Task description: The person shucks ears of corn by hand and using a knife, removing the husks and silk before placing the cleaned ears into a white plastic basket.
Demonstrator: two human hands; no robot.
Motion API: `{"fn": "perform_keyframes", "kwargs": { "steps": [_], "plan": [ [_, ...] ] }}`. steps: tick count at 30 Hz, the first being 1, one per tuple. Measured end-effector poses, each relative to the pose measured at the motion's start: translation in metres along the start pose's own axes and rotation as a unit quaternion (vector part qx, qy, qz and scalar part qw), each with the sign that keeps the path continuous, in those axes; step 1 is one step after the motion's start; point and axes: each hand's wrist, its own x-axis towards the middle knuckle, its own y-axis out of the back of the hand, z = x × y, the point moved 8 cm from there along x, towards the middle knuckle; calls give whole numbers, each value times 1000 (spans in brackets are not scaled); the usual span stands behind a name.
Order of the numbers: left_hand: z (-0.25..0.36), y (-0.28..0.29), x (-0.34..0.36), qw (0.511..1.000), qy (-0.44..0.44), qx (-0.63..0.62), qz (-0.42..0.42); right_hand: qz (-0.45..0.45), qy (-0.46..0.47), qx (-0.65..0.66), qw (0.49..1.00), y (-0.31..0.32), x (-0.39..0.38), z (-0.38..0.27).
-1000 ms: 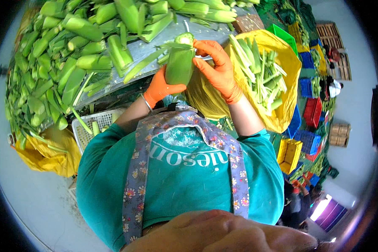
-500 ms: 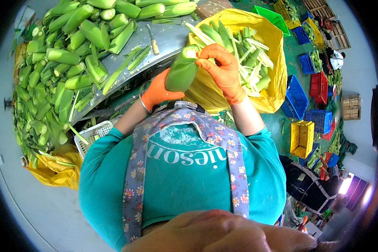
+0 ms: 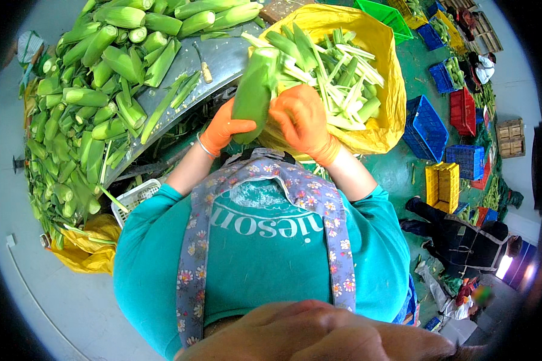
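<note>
My left hand point(image 3: 224, 127), in an orange glove, is closed round the lower part of a corn ear point(image 3: 254, 90) in its green husk, thumb across the front. The ear stands nearly upright before my chest, its cut end upward. My right hand point(image 3: 304, 120), gloved alike, is at the ear's right side with fingers curled in; what they grip, if anything, is hidden. Just beyond is a yellow bag point(image 3: 394, 90) holding peeled husk strips point(image 3: 349, 78). A knife point(image 3: 206, 72) with a wooden handle lies on the metal table point(image 3: 190, 57).
Many husked corn ears point(image 3: 81, 96) are heaped on the table at the left. A white basket point(image 3: 135, 195) and another yellow bag point(image 3: 93, 240) stand below it. To the right are blue point(image 3: 424, 129), red point(image 3: 462, 111) and yellow crates point(image 3: 441, 186), and another person point(image 3: 464, 240).
The corn ear has shifted slightly left and more of its side shows. My right hand has gone from pinching at its cut end to lower beside it, fingers curled.
</note>
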Motion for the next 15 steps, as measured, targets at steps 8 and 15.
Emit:
{"fn": "perform_keyframes", "kwargs": {
  "steps": [8,15],
  "plan": [
    [-3,-14,-3,995,9,-70,-74,119,-216,176,953,-12,9,51],
    [-25,17,-7,942,46,-330,40,-117,23,146,982,-52,7,-39]
  ]
}}
